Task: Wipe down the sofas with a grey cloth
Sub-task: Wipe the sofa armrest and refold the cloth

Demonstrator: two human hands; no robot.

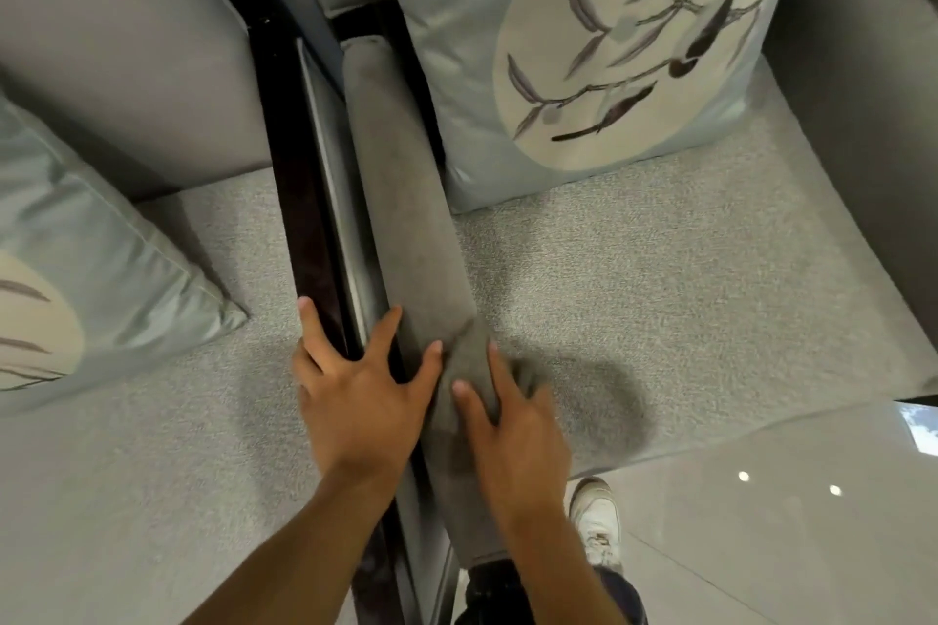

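Two grey sofas stand side by side, the left sofa (pixel 152 447) and the right sofa (pixel 685 279). A padded grey armrest (pixel 396 178) runs between them. My left hand (pixel 360 396) rests with spread fingers across the dark glossy frame (pixel 309 198) and the armrest's left side. My right hand (pixel 512 426) grips a bunched grey cloth (pixel 472 355) and presses it onto the armrest's top. The cloth hangs a little over the right side of the armrest.
A pale blue cushion with a leaf print (pixel 609 51) leans at the back of the right sofa. Another such cushion (pixel 91 259) lies on the left sofa. Glossy floor tiles (pixel 761 523) and my white shoe (pixel 599 518) show at the lower right.
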